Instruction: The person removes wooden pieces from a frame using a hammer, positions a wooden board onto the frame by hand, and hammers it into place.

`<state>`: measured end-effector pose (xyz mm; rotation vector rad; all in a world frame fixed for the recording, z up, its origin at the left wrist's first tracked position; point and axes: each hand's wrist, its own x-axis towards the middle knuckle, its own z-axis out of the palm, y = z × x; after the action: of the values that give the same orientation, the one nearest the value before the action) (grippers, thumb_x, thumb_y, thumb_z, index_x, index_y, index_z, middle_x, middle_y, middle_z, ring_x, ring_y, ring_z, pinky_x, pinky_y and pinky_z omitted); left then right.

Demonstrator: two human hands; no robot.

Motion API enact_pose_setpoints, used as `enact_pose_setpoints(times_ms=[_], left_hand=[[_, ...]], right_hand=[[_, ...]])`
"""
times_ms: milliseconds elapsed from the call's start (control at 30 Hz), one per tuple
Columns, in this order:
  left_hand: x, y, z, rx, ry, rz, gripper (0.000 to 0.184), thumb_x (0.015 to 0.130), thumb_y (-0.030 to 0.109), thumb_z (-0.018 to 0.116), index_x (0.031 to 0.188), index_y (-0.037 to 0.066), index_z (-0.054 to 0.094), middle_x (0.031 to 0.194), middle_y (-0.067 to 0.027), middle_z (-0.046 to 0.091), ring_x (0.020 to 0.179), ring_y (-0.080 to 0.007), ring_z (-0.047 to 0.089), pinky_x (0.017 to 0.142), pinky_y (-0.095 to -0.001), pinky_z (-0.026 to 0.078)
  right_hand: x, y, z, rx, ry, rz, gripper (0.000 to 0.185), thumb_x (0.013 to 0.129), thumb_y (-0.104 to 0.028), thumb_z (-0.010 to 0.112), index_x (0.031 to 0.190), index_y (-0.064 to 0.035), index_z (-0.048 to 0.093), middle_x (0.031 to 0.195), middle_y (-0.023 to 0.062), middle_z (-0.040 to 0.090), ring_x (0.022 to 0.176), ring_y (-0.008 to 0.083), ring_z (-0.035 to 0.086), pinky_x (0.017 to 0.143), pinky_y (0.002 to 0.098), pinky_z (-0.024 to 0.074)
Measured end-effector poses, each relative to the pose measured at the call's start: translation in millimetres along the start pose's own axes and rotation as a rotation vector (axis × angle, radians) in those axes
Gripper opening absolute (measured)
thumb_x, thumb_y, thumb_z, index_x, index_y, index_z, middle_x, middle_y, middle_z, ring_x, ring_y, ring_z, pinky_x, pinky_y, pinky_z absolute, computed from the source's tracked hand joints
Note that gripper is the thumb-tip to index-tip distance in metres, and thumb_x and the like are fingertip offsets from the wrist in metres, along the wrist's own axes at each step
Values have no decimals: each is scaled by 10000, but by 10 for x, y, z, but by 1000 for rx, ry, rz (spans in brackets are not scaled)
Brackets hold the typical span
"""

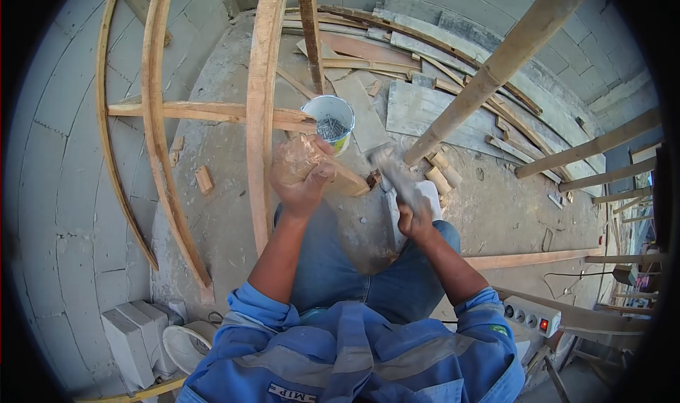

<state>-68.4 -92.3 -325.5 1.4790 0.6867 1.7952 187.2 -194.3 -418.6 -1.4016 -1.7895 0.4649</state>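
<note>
My left hand (306, 183) is closed around a short length of wood (347, 181), which points right and downward in front of my knees. In my right hand (416, 220) is a hammer (394, 171), its head raised to the right of the wood and apart from it; motion blurs the tool. Just beyond my left hand stands a white bucket (343, 108) holding many nails (331, 128). A pale block (428, 190) lies partly hidden behind my right hand and the hammer.
Upright timbers (263, 84) with a crosspiece (205, 111) stand at left. Slanting bamboo poles (489, 77) rise at right. Boards (432, 109) lie along the far wall. A power strip (528, 316) is beside my right elbow, and grey blocks (134, 339) are at lower left.
</note>
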Motion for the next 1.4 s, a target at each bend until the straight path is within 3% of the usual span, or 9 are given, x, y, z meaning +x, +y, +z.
enact_pose_setpoints(times_ms=[67, 167, 467, 567, 733, 900, 1067, 1167, 1400], left_hand=[[-21, 10, -73, 0, -13, -37, 528, 859, 377, 809, 1098, -49, 609, 943, -135, 673, 886, -226, 682, 816, -381, 564], [-84, 43, -6, 20, -19, -23, 501, 860, 360, 809, 1089, -42, 614, 943, -131, 674, 886, -223, 684, 814, -380, 568], [60, -67, -59, -49, 4, -7, 445, 854, 296, 822, 1078, -31, 619, 950, -125, 689, 854, -204, 673, 784, -361, 556], [50, -71, -102, -73, 13, -31, 455, 856, 294, 813, 1095, -29, 601, 956, -141, 680, 874, -223, 675, 798, -384, 560], [95, -1, -46, -73, -28, 38, 478, 825, 287, 860, 1112, -14, 626, 968, -104, 707, 860, -172, 669, 770, -313, 548], [-74, -48, -173, 70, -59, 64, 461, 821, 263, 859, 1112, -10, 629, 981, -106, 707, 857, -180, 672, 771, -318, 550], [-3, -17, -108, -48, 32, 39, 373, 847, 239, 831, 1063, -5, 649, 972, -95, 704, 863, -180, 673, 801, -331, 552], [41, -28, -353, -88, 194, -97, 361, 854, 220, 824, 1069, -5, 641, 970, -96, 697, 869, -183, 674, 813, -337, 555], [6, 49, -480, -122, 243, -132, 367, 859, 203, 822, 1081, -14, 626, 977, -112, 680, 878, -204, 679, 815, -358, 566]], right_hand=[[-221, 442, 109, -67, -170, -36, 536, 1001, -556, 475, 1051, -31, 574, 860, 211, 695, 829, 401, 702, 687, 477, 528], [-269, 1000, 152, -655, -635, 535, 564, 1019, -566, 421, 1087, -30, 585, 905, 227, 713, 872, 407, 710, 729, 477, 551], [129, -51, 4, -81, 43, 73, 450, 974, -481, 578, 973, -32, 565, 702, 215, 616, 658, 462, 626, 594, 517, 483], [-68, 383, 130, -42, -135, -78, 474, 946, -509, 610, 996, -40, 561, 748, 205, 633, 676, 453, 634, 594, 510, 485], [-28, 1139, 76, -805, -549, 482, 555, 1037, -561, 385, 1068, -49, 596, 846, 196, 735, 745, 379, 730, 637, 489, 578], [205, 205, -114, -434, -119, 158, 405, 1009, -441, 547, 958, -39, 547, 770, 214, 667, 651, 465, 627, 561, 516, 497], [-42, 269, -41, -91, -284, -229, 402, 1034, -433, 493, 1055, -40, 573, 905, 217, 695, 803, 425, 684, 689, 513, 535], [-365, 824, -49, -714, -666, 494, 407, 1048, -429, 460, 1053, -42, 587, 935, 213, 709, 850, 407, 703, 747, 512, 550], [-21, 36, 62, -349, -143, 333, 377, 1045, -374, 491, 925, -21, 548, 755, 248, 650, 699, 470, 648, 623, 558, 494]])
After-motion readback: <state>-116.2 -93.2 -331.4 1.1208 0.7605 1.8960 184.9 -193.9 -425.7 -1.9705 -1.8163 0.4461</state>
